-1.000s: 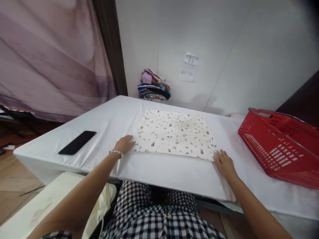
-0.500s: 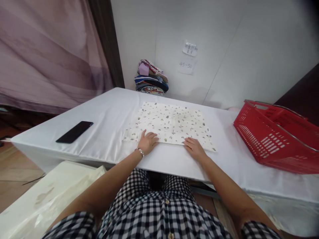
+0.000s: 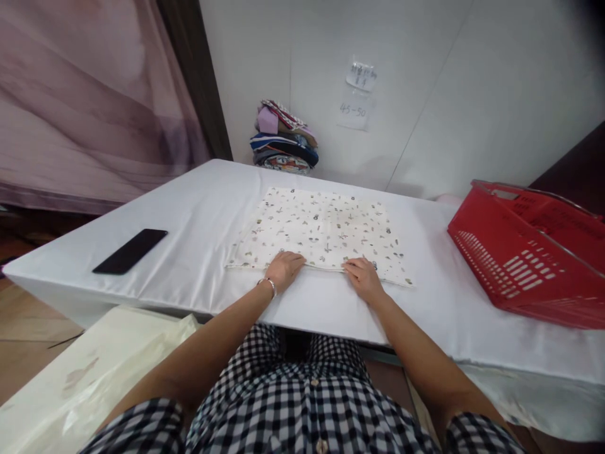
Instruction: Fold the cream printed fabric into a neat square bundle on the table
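Left hand: the left hand lay palm down, fingers loosely spread, on the near edge of the patterned cloth.
Right hand: the right hand rested flat on the same edge, just beside the left, fingers together; neither pinched anything.
Cloth: it lay flat and smooth in the middle of the white table.
Handling: it looked thin, light and limp, likely to slide on the sheet; the near hem or corners seemed the best hold.
Around: black phone well left, red basket right, folded clothes by the wall.

head-worn view, forward-down, close over table
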Motion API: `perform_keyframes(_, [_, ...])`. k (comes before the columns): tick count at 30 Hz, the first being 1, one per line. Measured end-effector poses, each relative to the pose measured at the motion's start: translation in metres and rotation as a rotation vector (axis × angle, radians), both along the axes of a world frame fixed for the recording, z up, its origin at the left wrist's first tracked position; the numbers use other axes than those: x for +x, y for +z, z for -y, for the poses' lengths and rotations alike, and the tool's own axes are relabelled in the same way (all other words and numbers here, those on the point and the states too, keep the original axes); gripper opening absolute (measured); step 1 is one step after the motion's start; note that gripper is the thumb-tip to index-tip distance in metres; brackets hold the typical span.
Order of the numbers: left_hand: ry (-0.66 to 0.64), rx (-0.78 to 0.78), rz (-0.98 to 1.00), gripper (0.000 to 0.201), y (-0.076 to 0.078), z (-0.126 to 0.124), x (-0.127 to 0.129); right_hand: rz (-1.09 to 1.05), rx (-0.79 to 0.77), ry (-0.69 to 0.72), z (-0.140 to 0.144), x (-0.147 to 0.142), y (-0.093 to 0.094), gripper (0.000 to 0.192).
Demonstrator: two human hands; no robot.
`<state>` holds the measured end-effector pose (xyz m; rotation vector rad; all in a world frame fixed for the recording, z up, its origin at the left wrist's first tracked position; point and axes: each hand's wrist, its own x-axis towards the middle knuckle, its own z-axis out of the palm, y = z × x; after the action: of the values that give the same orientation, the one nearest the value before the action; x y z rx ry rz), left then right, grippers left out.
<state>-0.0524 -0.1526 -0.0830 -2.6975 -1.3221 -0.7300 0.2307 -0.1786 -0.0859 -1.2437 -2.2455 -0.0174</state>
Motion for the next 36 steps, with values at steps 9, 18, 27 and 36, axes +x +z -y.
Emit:
perform_keyframes(9, [0.03,0.066,-0.064,0.025,0.019,-0.007,0.007,0.054,0.09,-0.075,-0.009,-0.005,0.009,0.025])
perform_keyframes(18, [0.019,-0.009,-0.131,0.028,0.01,0.006,0.004,0.081,0.017,0.0,0.0,-0.005,0.0,0.027])
perform_keyframes(27, [-0.041,-0.025,-0.073,0.023,0.014,0.012,-0.001,0.102,0.005,-0.041,0.01,-0.002,0.001,0.027])
perform_keyframes(36, [-0.027,-0.057,-0.034,0.027,0.005,0.003,0.001,0.005,0.021,-0.038,0.006,0.001,-0.004,0.029])
